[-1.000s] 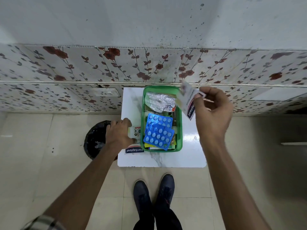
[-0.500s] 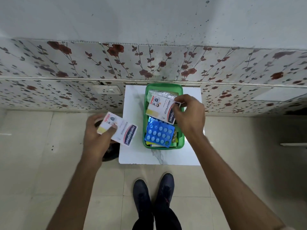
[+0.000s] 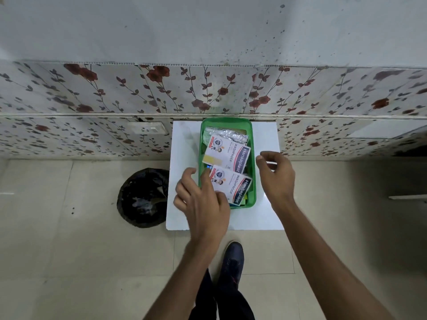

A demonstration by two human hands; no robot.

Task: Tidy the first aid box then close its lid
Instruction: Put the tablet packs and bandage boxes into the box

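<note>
The green first aid box [image 3: 253, 181] stands open on a small white table [image 3: 265, 213] against the wall. Two white plaster packets lie on top of its contents: one in the middle [image 3: 227, 155], one at the near end [image 3: 231, 184]. A silver foil pack [image 3: 227, 134] shows at the far end. My left hand [image 3: 201, 202] rests over the box's near left rim, fingers spread, with thumb and index finger touching the near packet. My right hand [image 3: 276, 175] hovers just right of the box, fingers curled apart and empty. No lid is in view.
A bin lined with a black bag [image 3: 143, 197] stands on the tiled floor left of the table. A floral-tiled wall with a white socket plate [image 3: 146, 128] runs behind the table. My shoe [image 3: 233, 257] is just in front of it.
My left hand has brought its plaster packet from left of the table into the near end of the box. My right hand has let go of the other packet and drawn back to the right.
</note>
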